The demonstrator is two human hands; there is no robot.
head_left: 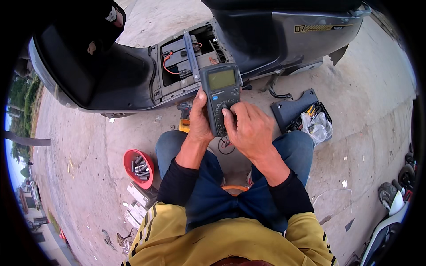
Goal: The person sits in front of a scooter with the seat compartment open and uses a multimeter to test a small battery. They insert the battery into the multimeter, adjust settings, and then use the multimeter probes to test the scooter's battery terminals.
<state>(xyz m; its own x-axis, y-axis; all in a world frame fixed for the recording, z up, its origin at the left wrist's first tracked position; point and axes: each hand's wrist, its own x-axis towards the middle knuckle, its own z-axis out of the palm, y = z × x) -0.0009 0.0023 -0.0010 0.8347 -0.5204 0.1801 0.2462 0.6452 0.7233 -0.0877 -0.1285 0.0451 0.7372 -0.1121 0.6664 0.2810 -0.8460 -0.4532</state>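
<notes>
A dark grey digital multimeter point(220, 95) is held up in front of the scooter, and its screen looks blank. My left hand point(200, 119) wraps round the meter's left side, thumb along the edge. At the meter's dial, my right hand point(252, 127) has its thumb and curled fingers closed on the knob, which they mostly hide. Thin test leads point(226, 145) hang below the meter, between my knees. Just beyond the meter lies the scooter's uncovered floor bay, with batteries point(175, 48), orange-red wires point(168, 66) and a metal strap point(191, 53) across it.
The grey scooter point(266, 40) spans the far side. A cordless drill point(183, 119) stands by my left knee, near a red bowl point(127, 165) of sockets and a whitish box point(138, 201). Right of me lie a dark panel point(288, 107) and a plastic bag point(318, 127) by tools.
</notes>
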